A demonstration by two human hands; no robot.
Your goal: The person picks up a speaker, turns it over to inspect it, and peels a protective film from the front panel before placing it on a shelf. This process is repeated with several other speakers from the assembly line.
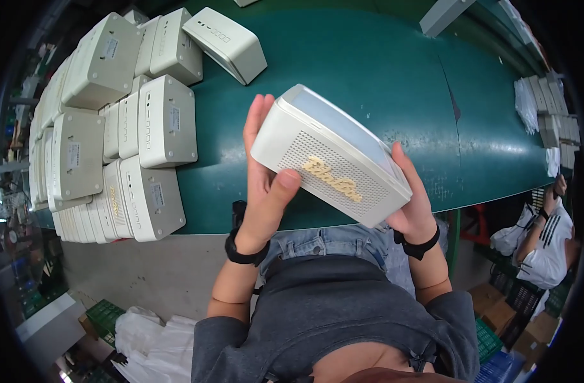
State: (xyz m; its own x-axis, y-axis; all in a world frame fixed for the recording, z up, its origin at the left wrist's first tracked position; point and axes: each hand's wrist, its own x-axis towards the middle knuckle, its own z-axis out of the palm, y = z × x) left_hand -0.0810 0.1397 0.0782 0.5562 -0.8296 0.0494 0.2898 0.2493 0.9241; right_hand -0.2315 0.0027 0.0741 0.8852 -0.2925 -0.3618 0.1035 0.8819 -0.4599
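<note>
Between my two hands I hold a cream-white speaker, tilted, above the near edge of the green table. Its perforated front carries raised gold script lettering, and a pale bluish panel covers the face turned away from me. My left hand grips the left end, thumb pressed on the front, fingers behind. At the lower right corner my right hand supports the other end, fingers along its far side. Both wrists wear black bands. Another speaker of the same kind lies alone on the table beyond my left hand.
Stacks of similar white speakers fill the table's left side. More white units and plastic bags line the far right edge. A grey post stands at the back right. Another person works at right. Crates and white sacks lie below left.
</note>
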